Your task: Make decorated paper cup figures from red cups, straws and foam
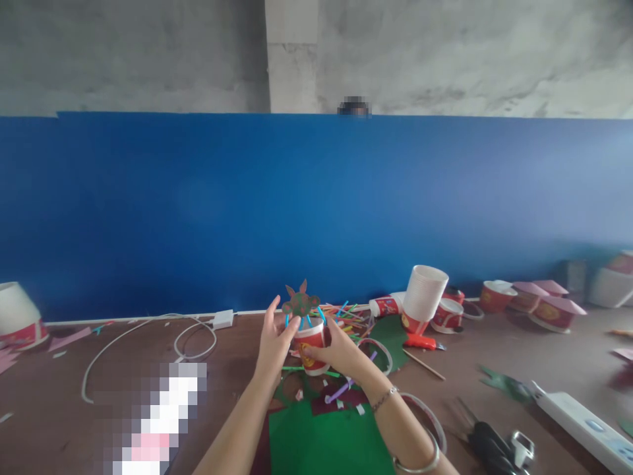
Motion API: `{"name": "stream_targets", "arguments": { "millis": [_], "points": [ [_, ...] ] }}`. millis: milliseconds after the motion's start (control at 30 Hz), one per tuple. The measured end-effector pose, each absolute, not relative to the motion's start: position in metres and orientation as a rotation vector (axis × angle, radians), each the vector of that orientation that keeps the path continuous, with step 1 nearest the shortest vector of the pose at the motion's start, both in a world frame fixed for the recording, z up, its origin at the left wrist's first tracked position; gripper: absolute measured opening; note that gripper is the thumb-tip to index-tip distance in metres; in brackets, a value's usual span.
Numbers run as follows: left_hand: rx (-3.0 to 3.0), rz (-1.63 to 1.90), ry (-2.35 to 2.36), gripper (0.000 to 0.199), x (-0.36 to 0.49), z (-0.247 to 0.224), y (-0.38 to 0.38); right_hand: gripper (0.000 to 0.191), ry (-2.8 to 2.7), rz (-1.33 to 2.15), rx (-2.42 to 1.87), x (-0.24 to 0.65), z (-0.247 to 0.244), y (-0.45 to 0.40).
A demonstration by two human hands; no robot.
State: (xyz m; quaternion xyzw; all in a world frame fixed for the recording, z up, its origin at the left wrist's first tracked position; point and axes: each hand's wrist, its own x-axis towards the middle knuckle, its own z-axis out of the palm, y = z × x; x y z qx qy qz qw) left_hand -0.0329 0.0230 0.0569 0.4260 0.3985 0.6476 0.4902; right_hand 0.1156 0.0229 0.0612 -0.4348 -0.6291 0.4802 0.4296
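Note:
A red and white paper cup [313,349] stands upright or is held just above the table in front of me. Bent blue straws [322,315] rise from its rim, and a dark green and reddish paper cut-out [301,303] with pointed tips sits above them. My right hand [343,348] is closed around the cup's right side, thumb across the front. My left hand [277,340] is at the cup's left, fingers apart and raised beside the cut-out. Its thumb reaches the rim near the straws; the other fingers are partly hidden.
Coloured straws [349,313] lie behind the cup, green paper [326,439] in front. Right are stacked white cups [425,293], a red cutter [420,341], black-handled scissors [489,445] and a power strip [583,422]. A white cable [123,333] loops left. A blue partition [198,211] closes the back.

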Motion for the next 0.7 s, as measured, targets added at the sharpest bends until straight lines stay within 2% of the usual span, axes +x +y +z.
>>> {"name": "stream_targets", "arguments": {
  "millis": [100,167,300,500,700],
  "points": [
    [1.018,1.51,0.949,0.094,-0.03,0.05,0.024,0.051,-1.53,1.13,-1.152,0.112,0.066,0.021],
    [1.059,1.439,0.951,0.097,-0.028,0.045,0.024,0.05,-1.534,1.079,-1.152,0.111,0.066,0.02],
    [1.106,1.445,1.083,0.084,-0.026,0.037,0.028,0.059,-1.616,1.058,-1.091,0.11,0.059,0.022],
    [1.146,1.497,1.106,0.064,-0.029,0.034,0.031,0.058,-1.671,1.038,-1.098,0.111,0.049,0.025],
    [1.201,1.476,1.163,0.063,-0.033,0.037,0.032,0.055,-1.602,1.106,-1.182,0.115,0.048,0.03]
  ]
}}
